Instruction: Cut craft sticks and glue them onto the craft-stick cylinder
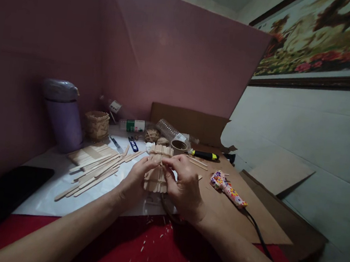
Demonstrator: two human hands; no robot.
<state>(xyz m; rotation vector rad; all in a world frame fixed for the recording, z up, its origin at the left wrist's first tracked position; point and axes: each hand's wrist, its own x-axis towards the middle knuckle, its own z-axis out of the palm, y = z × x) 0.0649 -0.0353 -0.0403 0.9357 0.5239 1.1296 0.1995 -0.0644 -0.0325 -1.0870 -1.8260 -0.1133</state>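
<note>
A small upright piece made of craft sticks (155, 184) is held in front of me, with thin bands of twine (158, 153) running across its upper and lower parts. My left hand (135, 179) grips its left side, thumb on the front. At its right side, my right hand (187, 187) has thumb and index finger pinched against the front, near the middle, on what looks like the twine. The fingertips partly hide the strand. Below the hands, a dark curved strand hangs down.
Loose craft sticks (93, 176) lie on white paper at left, near a purple tumbler (63, 121) and a woven basket (96, 125). Behind are plastic bottles (170, 130), twine balls (152, 135), tape (179, 145) and a utility knife (205, 155). A patterned glue gun (228, 189) rests on cardboard at right.
</note>
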